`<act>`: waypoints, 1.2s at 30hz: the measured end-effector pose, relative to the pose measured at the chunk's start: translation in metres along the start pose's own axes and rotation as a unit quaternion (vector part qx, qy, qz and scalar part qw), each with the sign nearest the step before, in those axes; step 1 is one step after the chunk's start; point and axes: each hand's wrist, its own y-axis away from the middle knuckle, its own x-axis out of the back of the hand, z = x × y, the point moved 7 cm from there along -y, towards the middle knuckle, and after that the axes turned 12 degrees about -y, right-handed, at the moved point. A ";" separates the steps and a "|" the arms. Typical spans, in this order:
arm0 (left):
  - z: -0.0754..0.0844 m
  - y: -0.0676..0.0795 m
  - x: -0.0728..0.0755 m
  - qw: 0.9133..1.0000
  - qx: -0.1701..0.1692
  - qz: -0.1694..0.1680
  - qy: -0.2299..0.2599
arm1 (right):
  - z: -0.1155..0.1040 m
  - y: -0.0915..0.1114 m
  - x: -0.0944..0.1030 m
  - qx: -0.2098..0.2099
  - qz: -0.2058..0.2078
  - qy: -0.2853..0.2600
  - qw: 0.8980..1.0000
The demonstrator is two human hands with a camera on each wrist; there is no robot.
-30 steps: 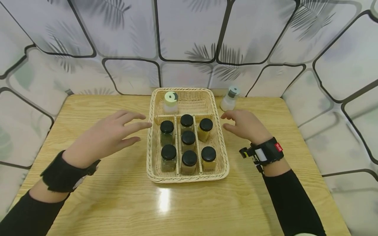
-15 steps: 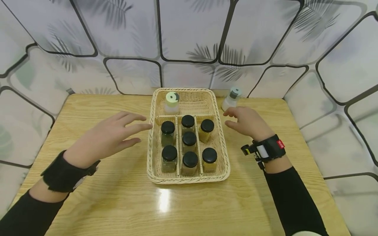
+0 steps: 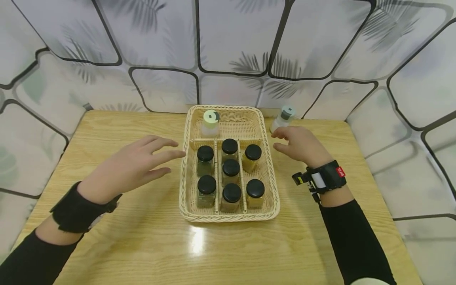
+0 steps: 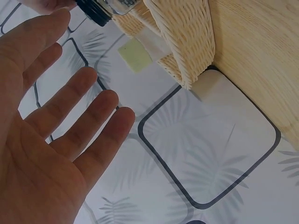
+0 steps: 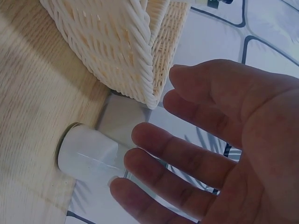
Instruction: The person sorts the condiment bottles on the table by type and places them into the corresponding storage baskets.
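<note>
My left hand hovers by the left side of a cream wicker basket, its fingers spread and holding nothing. Its longest fingertip overlaps the basket's left rim in the head view. My right hand is at the basket's right, fingers relaxed and apart, holding nothing. Just beyond its fingertips stands a white-filled shaker with a blue-grey lid on the table. In the right wrist view the fingers overlap this shaker. A similar shaker with a pale yellow-green lid stands in the basket's back compartment.
Dividers split the basket's front into three lanes of black-lidded spice jars: greenish jars left, brownish jars in the middle, yellow jars right. The wooden table meets patterned cloth walls at its back and sides.
The head view has shifted slightly, so the basket and shakers appear a little farther right. My right hand has edged slightly forward toward the blue-grey-lidded shaker. My left hand stays almost in place.
</note>
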 end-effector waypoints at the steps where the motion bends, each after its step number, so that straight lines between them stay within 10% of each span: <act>1: 0.000 0.000 0.000 1.000 0.000 0.000 -0.001 | 0.000 0.000 0.000 0.000 0.000 -0.001 1.000; 36: 0.017 0.005 0.007 1.000 -0.003 -0.004 -0.002 | 0.005 -0.010 0.015 -0.029 0.001 -0.008 1.000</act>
